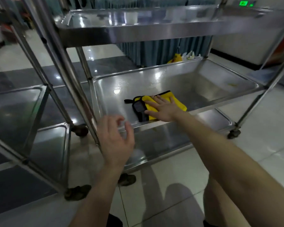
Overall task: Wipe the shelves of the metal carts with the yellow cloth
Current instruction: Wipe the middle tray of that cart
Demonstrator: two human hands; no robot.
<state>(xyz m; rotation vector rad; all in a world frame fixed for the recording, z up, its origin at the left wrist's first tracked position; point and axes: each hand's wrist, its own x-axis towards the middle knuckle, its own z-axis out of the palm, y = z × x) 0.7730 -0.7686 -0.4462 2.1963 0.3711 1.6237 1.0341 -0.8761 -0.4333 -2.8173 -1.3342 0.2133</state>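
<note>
A person's right hand point(162, 109) lies flat, fingers straight and spread, pressing on a yellow cloth point(179, 104) with black edging. The cloth sits on the middle shelf point(154, 81) of a stainless-steel cart, near that shelf's front edge. Its yellow part shows beyond the fingertips, and a dark grey panel lies just left of the thumb. The left hand point(115, 138) hovers lower and to the left of the right hand, in front of the shelf edge, fingers loosely curled and holding nothing.

The shelf is a shallow shiny tray with a raised rim, streaked with reflections of ceiling lights. A small yellowish smear sits far to the right of the right hand. Above both hands runs the cart's top shelf point(138, 28); below them, the bottom shelf point(162, 141). A caster wheel point(234, 133) stands well right of the right forearm. Left of the left hand stands a second metal cart point(31, 112).

The floor point(269, 145) is glossy pale tile, with a dark band behind the carts. Beyond the hands hangs a blue-grey pleated curtain point(162, 49), and a small green display point(243, 3) glows at the upper right.
</note>
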